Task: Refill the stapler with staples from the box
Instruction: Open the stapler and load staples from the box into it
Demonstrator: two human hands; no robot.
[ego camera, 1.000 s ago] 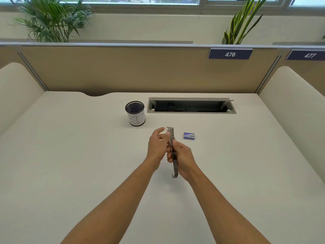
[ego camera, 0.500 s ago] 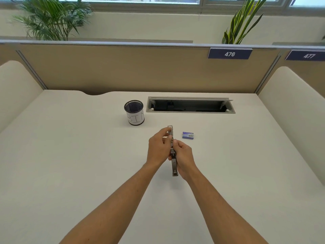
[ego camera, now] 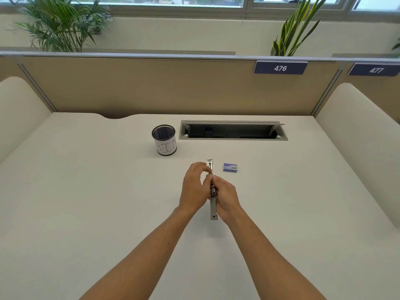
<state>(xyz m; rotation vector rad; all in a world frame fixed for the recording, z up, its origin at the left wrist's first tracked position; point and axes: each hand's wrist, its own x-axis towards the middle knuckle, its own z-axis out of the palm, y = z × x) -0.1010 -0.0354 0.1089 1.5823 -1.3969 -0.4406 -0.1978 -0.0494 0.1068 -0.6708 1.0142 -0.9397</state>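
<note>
— On the desk (ego camera: 86, 202), between our hands, where is the stapler (ego camera: 213, 204)?
— Our right hand (ego camera: 227, 200) grips it; left hand (ego camera: 194, 189) fingertips pinch near its far end. We judge we're opening it.
— Next?
— Staples from the box (ego camera: 230, 167), just beyond our right fingers.

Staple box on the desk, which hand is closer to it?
Right. The right hand sits just below-left of the staple box; the left hand is farther, beyond the stapler.

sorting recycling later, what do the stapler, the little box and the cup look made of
Stapler: bare metal, going by its silver shine.
Staple box: probably printed cardboard, matte blue and white.
Cup: dark wire mesh, likely metal, wrapped in a white paper label.
</note>
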